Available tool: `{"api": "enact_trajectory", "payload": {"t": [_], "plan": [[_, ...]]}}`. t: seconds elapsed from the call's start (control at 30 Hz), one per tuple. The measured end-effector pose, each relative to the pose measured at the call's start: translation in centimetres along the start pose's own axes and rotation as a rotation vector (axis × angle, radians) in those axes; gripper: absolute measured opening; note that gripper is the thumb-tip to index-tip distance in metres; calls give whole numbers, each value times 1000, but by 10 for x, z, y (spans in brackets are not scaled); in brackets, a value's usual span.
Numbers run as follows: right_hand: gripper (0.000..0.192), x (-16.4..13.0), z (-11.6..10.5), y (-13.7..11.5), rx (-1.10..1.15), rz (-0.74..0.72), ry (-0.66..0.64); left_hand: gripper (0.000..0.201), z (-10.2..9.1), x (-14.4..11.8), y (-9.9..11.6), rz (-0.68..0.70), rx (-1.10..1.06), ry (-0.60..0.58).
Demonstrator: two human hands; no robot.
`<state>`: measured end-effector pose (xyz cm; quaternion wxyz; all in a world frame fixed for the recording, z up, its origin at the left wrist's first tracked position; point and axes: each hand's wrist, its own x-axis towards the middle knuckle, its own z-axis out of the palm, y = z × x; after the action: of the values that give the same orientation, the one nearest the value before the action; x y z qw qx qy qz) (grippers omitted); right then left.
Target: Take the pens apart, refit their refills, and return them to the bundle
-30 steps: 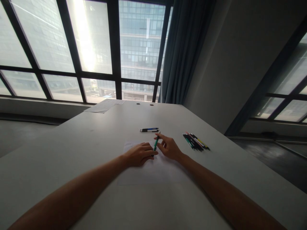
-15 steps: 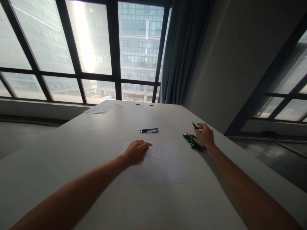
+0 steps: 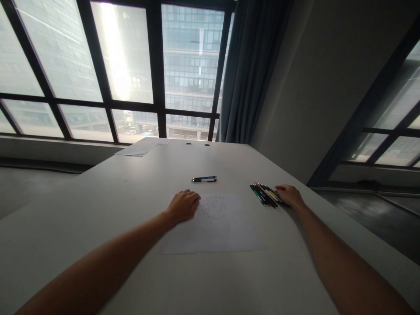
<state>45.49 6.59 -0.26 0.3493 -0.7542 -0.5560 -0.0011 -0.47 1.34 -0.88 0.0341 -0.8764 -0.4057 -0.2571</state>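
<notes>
My left hand (image 3: 184,205) rests palm down on the upper left part of a white sheet of paper (image 3: 216,238), its fingers lying on the sheet with nothing held. Small dark handwriting covers the sheet's upper middle. Over to the right, my right hand (image 3: 290,195) is lowered at the right end of a row of pens (image 3: 262,195). Its fingers are closed on a pen there, mostly hidden beneath them. The row lies slantwise on the table, mostly black with green, red and yellow parts.
Beyond the paper, a blue pen and a black-and-white pen (image 3: 204,179) lie side by side on the white table (image 3: 131,192). More paper sheets (image 3: 141,148) lie at the table's far left corner. Two dark round fittings sit near the far edge. Windows and a blue curtain (image 3: 256,74) stand behind.
My right hand has come down with the raised pen, from above the row to its right end. My left hand has slid slightly left, its pointing index finger drawn back from the writing.
</notes>
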Motion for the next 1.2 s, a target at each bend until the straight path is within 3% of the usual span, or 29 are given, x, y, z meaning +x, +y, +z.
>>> {"api": "enact_trajectory", "payload": {"t": [0.17,0.3,0.43,0.57,0.77,0.93,1.07,1.2], "plan": [[27,-8,1,-39,-28,-77,87,24,-3,0,3,-26,11,-15],[18,-28,37,-107,-2,-327,-85,25,-3,0,5,-23,7,-19],[22,-50,81,-173,-41,-584,-268,24,-4,0,7,-32,17,-27],[29,-55,106,-210,-165,-600,-316,24,-5,0,10,-42,43,-44],[24,-53,116,-222,-234,-586,-343,24,-4,0,12,-38,93,-53],[14,-62,99,-214,-244,-632,-382,25,-8,1,15,-24,104,-61],[14,-86,75,-203,88,-645,-304,26,-8,3,14,-67,6,-1],[9,-127,60,-201,412,-742,-348,35,-2,4,11,-123,-198,134]]}}
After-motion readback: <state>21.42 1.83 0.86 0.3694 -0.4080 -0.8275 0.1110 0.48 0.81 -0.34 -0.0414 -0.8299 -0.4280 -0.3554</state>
